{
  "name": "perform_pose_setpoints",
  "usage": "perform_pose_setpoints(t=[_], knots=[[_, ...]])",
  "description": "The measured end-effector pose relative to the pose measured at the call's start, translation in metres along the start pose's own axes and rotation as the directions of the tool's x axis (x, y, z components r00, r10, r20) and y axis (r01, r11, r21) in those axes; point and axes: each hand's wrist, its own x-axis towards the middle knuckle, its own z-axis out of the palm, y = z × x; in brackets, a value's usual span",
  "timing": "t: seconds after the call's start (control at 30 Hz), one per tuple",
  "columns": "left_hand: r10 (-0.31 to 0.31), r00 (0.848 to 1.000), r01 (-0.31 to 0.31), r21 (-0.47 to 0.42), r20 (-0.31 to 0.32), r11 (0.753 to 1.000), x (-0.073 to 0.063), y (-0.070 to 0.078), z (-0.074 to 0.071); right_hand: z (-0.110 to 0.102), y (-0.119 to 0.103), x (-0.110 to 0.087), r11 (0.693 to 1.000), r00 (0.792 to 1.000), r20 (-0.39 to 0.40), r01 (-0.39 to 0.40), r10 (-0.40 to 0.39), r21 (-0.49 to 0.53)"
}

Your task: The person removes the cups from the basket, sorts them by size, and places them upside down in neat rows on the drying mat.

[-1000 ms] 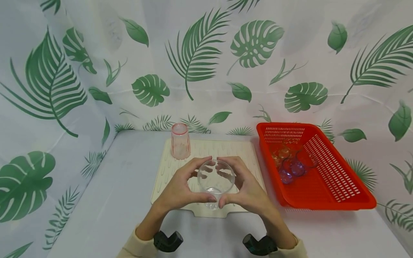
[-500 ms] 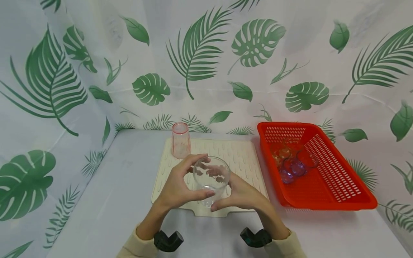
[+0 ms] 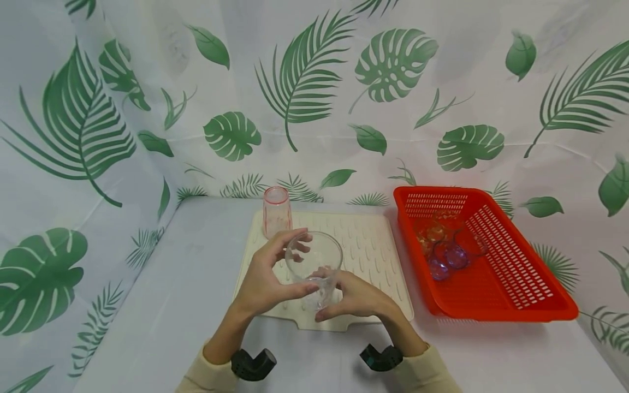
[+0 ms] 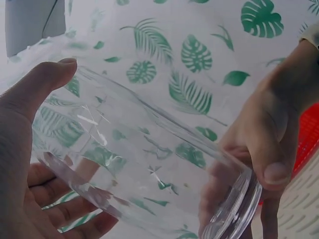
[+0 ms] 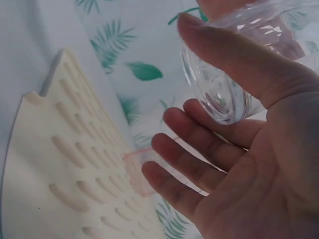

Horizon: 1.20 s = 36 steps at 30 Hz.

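Observation:
A clear drinking glass [image 3: 321, 248] is held over the front of a cream ridged drying mat [image 3: 378, 262], its wide mouth tilted up in the head view. My left hand [image 3: 262, 278] grips the upper part, thumb on the near side and fingers behind. My right hand [image 3: 363, 297] holds the thick base low on the right. In the right wrist view, that thumb [image 5: 224, 52] lies along one side of the base, with the index finger at the other and the remaining fingers spread. A pink-tinted tumbler [image 3: 277, 213] stands upside down at the mat's back left corner.
On the right stands a red perforated basket [image 3: 501, 300] holding a few glasses, including a purple one [image 3: 456, 255] and an amber one [image 3: 436, 233]. A leaf-patterned cloth [image 3: 314, 109] closes off the back and sides of the white table [image 3: 196, 262].
My right hand has slid down and left from the glass's side to its base. The glass has moved a little left and up and tilted, with my left hand keeping its grip.

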Motion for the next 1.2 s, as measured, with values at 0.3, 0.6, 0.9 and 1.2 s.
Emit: perform_pose_setpoints(t=[0.3, 0.6, 0.9, 1.2], knots=[[-0.049, 0.999, 0.048, -0.073, -0.015, 0.996, -0.002, 0.001, -0.019, -0.015, 0.005, -0.007, 0.988, 0.991, -0.092, 0.112, -0.102, 0.109], [-0.125, 0.992, 0.124, 0.048, 0.007, 0.991, -0.011, -0.003, -0.038, -0.043, 0.007, -0.023, 0.927, 0.950, -0.209, 0.281, -0.232, 0.249], [-0.300, 0.950, 0.289, 0.132, 0.082, 0.948, -0.035, -0.016, -0.015, -0.054, 0.001, -0.032, 0.803, 0.848, -0.366, 0.502, -0.383, 0.322], [-0.394, 0.895, 0.393, 0.050, 0.208, 0.918, -0.049, -0.031, 0.018, -0.047, -0.010, -0.032, 0.768, 0.769, -0.463, 0.590, -0.441, 0.249]])
